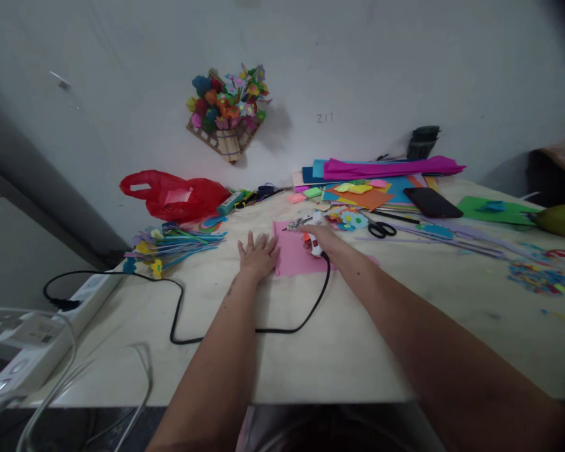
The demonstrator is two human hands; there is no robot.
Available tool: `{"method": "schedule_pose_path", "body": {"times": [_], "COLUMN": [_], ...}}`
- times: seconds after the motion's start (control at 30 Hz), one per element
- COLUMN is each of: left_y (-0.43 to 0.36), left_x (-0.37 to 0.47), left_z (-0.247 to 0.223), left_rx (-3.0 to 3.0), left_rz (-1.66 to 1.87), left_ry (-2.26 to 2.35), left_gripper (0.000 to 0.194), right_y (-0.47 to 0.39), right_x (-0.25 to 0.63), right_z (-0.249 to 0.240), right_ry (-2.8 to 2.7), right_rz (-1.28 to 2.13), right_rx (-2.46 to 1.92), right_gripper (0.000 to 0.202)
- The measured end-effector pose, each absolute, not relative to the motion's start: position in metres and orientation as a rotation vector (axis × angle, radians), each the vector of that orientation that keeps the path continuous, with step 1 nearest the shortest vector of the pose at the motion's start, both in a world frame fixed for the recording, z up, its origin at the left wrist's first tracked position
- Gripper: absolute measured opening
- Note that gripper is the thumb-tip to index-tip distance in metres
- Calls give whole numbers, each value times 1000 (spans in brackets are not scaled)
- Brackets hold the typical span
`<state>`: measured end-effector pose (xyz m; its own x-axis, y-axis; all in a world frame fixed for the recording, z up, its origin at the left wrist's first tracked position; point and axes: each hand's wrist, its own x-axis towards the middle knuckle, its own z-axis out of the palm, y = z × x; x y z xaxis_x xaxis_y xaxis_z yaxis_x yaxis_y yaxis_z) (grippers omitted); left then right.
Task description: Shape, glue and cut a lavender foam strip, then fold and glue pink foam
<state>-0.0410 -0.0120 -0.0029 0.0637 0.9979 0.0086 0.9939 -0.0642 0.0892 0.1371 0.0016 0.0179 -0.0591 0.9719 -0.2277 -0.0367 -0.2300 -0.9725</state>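
Observation:
A pink sheet (pixel 292 260) of craft material lies flat on the pale table. My left hand (pixel 258 254) is spread flat, palm down, its fingers at the sheet's left edge. Above the sheet, my right hand (pixel 324 237) grips a white corded glue gun (pixel 316 245) with a red switch and an orange part. Its pointed nozzle is aimed left over the sheet's upper left area; whether it touches cannot be seen. From the handle's base a black cord (pixel 327 282) loops down and passes behind my left forearm.
Left of my hands are a white power strip (pixel 94 289), stemmed paper flowers (pixel 174 245) and a red plastic bag (pixel 183 198). To the right lie black-handled scissors (pixel 382 230), a phone (pixel 433 202), coloured sheets (pixel 381 169) and small scraps (pixel 541 276). A flower basket (pixel 228 144) hangs on the wall.

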Motion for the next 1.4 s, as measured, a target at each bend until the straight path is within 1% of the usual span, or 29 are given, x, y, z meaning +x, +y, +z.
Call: {"method": "schedule_pose_path", "body": {"times": [0.1,0.2,0.3,0.43,0.63,1.0,1.4], "left_y": [-11,-10,-12,-15,-13,-12,-5], "left_x": [-43,-45,-44,-40,-37,-35,-42], "left_z": [-5,-4,-1,2,3,6,-2], "left_rx": [2199,2202,2219,2257,2209,2174,2093], "left_rz": [157,278,410,449,480,496,561], "left_ry": [2114,2176,2255,2267,2310,2303,2219], "left_gripper": [64,62,52,33,22,22,17], "right_y": [2,3,4,4,4,3,5], "right_x": [137,138,138,138,138,137,143], "right_z": [18,17,15,15,14,12,15], "right_ry": [-1096,-1086,-1090,-1119,-1157,-1186,-1193], "right_rz": [1432,1427,1437,1460,1471,1539,1500], "right_rx": [-1305,-1285,-1275,-1247,-1284,-1258,-1273], "right_gripper": [20,21,21,21,22,29,23]}}
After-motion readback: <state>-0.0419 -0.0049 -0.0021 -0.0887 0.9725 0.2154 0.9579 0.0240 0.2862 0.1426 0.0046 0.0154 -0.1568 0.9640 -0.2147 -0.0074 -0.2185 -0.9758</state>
